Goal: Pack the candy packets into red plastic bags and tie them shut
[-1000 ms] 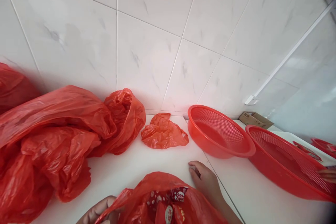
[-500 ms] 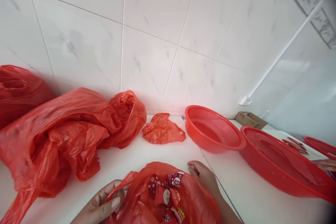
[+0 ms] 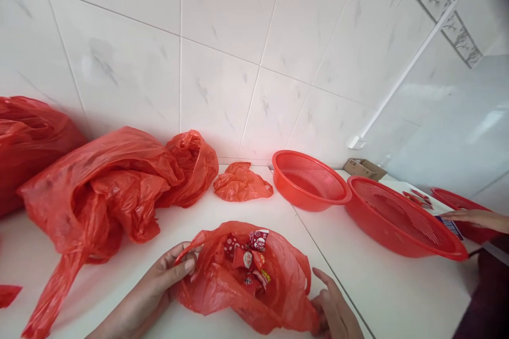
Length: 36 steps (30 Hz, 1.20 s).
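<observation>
A red plastic bag [image 3: 214,296] lies with its mouth spread on the white table in front of me. Several small wrapped candies [image 3: 247,259] in red, maroon and yellow-marked wrappers show inside it. At the bag's left rim, my left hand [image 3: 173,271] pinches the plastic between thumb and fingers. My right hand [image 3: 334,307] is at the right side, its lower fingers closed against the bag's edge and the index finger stretched out. Part of that grip is hidden.
Large red plastic bags [image 3: 115,180] sit on the left, a crumpled red bag [image 3: 242,183] by the wall. To the right are a red sieve basket [image 3: 310,204], a larger red basket [image 3: 382,233] and a cardboard box [image 3: 365,169]. A co-worker's hand [image 3: 473,217] is at far right.
My view has shifted, showing more of the bag. The bag's mouth is spread wider, and my right hand has moved from beyond its rim down to its right side.
</observation>
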Available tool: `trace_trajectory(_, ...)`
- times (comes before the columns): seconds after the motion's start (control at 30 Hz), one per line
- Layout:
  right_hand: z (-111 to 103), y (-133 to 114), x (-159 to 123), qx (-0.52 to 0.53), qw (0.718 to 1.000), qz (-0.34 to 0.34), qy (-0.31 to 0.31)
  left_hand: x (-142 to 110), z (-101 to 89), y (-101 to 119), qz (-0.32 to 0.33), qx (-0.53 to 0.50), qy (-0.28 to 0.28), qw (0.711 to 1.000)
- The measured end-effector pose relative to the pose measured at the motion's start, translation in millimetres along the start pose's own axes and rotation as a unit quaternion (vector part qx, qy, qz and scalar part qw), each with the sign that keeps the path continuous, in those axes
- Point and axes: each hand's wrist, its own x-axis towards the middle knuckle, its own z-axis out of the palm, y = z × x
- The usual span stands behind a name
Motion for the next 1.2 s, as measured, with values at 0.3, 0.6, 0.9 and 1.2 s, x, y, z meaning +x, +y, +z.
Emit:
trace_trajectory(0.3,30.1,-18.5,13.1,0.167,0.983,-0.013,-0.075,-9.8,11.8,25.0,0.025,0.059,0.016,0.998)
trace_trajectory(0.6,8.2,-108.4,48.3,0.176,0.973,-0.129,-0.081,-9.9,44.4,94.4,0.151,0.059,0.056,0.985)
trace_trajectory(0.9,17.3,-192.4,64.5,0.304,0.923,-0.215,-0.094,-42.3,93.1,141.4,0.346,0.055,0.113,0.93)
trace_trajectory(1.2,61.1,-204.6,83.2,0.37,0.893,-0.164,-0.197,-34.4,88.1,140.8,0.514,0.479,0.274,0.656)
